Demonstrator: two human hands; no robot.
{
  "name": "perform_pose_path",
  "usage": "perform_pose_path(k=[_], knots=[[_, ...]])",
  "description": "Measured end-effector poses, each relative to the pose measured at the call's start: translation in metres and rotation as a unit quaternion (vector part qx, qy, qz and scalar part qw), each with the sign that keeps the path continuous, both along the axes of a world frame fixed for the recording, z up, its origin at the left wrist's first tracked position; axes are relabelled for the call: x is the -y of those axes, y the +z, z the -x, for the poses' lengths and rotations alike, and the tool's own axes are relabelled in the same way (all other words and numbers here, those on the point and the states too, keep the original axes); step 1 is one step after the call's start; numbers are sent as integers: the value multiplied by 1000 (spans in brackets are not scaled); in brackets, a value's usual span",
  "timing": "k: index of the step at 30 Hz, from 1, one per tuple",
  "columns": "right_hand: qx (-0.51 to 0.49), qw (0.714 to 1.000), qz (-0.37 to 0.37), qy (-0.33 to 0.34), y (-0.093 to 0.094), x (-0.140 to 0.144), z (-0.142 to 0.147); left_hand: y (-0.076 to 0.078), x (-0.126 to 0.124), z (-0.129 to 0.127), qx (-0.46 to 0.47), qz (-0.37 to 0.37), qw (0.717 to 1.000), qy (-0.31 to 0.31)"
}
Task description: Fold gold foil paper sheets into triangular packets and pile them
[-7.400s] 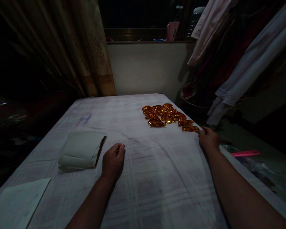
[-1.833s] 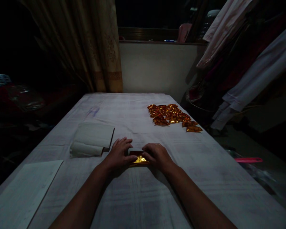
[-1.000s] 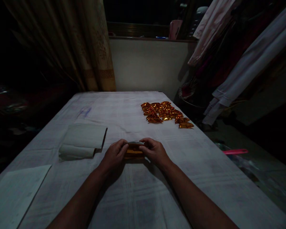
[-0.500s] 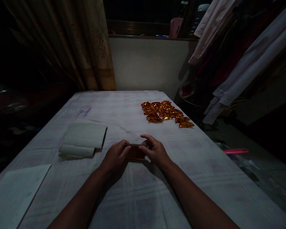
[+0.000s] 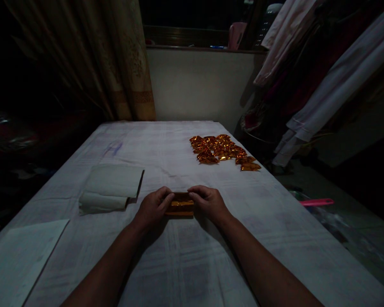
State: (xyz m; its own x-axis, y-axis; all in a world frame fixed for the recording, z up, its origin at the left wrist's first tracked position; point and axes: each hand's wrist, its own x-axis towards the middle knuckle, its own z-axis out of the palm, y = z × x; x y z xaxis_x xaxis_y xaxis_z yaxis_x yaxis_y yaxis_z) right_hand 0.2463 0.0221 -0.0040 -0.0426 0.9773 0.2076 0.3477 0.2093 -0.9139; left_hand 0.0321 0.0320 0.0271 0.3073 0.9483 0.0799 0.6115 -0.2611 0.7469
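Note:
Between my hands is a small sheet of golden-orange foil paper (image 5: 181, 206), creased lengthwise, with a darker strip along its far edge. My left hand (image 5: 155, 207) pinches its left end between thumb and fingers. At the right end, my right hand (image 5: 210, 203) pinches the far corner the same way. Farther off to the right lies a pile of folded shiny gold foil pieces (image 5: 222, 149), several of them overlapping.
A checked cloth covers the table (image 5: 185, 264). Folded pale paper (image 5: 113, 183) lies left of my hands, and a white sheet (image 5: 28, 256) at the near left. Clothes (image 5: 326, 94) hang on the right; a curtain (image 5: 128, 64) hangs behind on the left.
My right fingers have closed on the foil's far right corner; the index finger was raised before. More of the foil's creased, shiny surface now shows. The pile has not moved.

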Motion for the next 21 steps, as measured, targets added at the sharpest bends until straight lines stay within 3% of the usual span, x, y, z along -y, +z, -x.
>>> perform_pose_path(k=[18,21], knots=[[42,999,28,14,10,4,4,-6,-2,1,15,20,999,22],[80,996,25,11,11,5,4,-9,-2,2,-24,-11,999,18]])
